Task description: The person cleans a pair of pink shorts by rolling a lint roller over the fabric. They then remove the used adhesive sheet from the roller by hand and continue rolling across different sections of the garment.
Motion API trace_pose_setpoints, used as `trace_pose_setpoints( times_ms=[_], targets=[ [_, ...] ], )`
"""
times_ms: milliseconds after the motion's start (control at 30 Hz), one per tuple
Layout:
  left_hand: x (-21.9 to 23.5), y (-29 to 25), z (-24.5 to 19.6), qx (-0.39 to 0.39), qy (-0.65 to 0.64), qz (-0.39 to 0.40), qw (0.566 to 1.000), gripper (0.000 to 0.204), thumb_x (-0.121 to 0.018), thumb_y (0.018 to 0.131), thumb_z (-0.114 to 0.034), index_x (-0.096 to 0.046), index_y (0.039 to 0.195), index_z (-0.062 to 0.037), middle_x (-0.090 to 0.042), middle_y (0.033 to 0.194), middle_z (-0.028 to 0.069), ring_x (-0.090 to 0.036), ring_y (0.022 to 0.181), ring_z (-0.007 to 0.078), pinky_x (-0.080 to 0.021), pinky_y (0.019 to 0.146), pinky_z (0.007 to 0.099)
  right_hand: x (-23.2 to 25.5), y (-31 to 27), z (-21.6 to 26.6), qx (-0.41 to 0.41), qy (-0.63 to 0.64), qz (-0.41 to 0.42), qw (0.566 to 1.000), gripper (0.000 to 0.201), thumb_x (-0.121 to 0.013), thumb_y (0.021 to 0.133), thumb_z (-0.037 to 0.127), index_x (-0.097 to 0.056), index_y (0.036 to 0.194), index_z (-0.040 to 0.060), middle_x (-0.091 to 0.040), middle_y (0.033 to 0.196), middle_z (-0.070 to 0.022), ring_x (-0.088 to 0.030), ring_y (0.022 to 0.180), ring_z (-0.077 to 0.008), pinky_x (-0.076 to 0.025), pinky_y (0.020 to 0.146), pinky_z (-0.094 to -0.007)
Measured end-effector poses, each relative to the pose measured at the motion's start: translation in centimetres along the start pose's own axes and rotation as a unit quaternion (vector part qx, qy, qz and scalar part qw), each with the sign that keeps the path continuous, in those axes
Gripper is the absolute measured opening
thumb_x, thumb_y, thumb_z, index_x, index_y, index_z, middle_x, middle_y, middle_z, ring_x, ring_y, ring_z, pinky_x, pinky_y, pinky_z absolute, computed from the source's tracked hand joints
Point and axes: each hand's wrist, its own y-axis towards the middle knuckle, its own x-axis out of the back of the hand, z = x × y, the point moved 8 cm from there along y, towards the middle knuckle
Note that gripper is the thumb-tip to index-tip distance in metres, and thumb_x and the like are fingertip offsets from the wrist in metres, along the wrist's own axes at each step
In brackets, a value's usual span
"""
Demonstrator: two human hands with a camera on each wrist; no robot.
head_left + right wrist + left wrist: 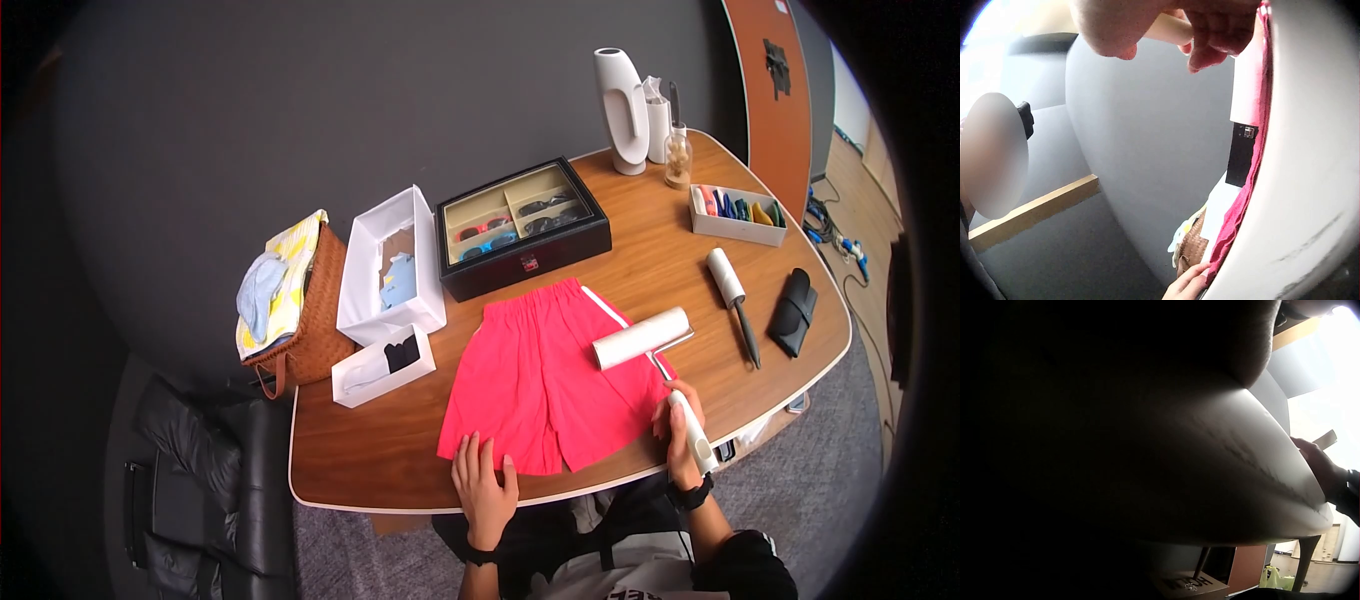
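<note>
Bright pink shorts with a white side stripe lie spread flat at the table's front, waistband away from me. My left hand rests on the hem of the left leg, fingers straight and slightly spread. Over the right leg, my right hand grips the white handle of a large lint roller, whose white cylinder overlaps the shorts near the stripe. The right wrist view catches the pink fabric edge-on along the table edge. Much of the left wrist view is dark, filled by the table's underside.
A black glasses case box, a white box and a smaller white box stand behind and left, beside a wicker basket. Rightward lie a smaller lint roller, a black pouch and a sock box. A white vase stands behind.
</note>
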Motion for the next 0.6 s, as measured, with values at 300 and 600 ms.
trace_pose_setpoints(
  times_ms=[300, 600],
  targets=[
    [0.15, 0.01, -0.15, -0.003, 0.0, -0.005, 1.0, 0.038, -0.06, 0.095, -0.023, -0.061, 0.122, 0.0034, -0.054, 0.138, 0.0223, -0.046, 0.134, 0.0401, -0.034, 0.111, 0.0528, -0.08, 0.21, -0.07, -0.003, 0.014, -0.004, 1.0, 0.037, -0.046, 0.105, 0.029, -0.05, 0.127, 0.0002, -0.053, 0.074, -0.002, -0.048, 0.063, -0.0078, -0.038, 0.057, -0.0213],
    [0.06, -0.03, -0.08, -0.002, 0.005, -0.006, 1.0, 0.037, -0.06, 0.094, -0.023, -0.062, 0.121, 0.0035, -0.055, 0.137, 0.0218, -0.046, 0.134, 0.0398, -0.034, 0.111, 0.0526, -0.25, 0.18, 0.16, -0.014, 0.021, -0.003, 1.0, 0.036, -0.047, 0.104, 0.028, -0.05, 0.126, 0.0002, -0.053, 0.073, -0.002, -0.048, 0.062, -0.0077, -0.038, 0.057, -0.0211]
  ],
)
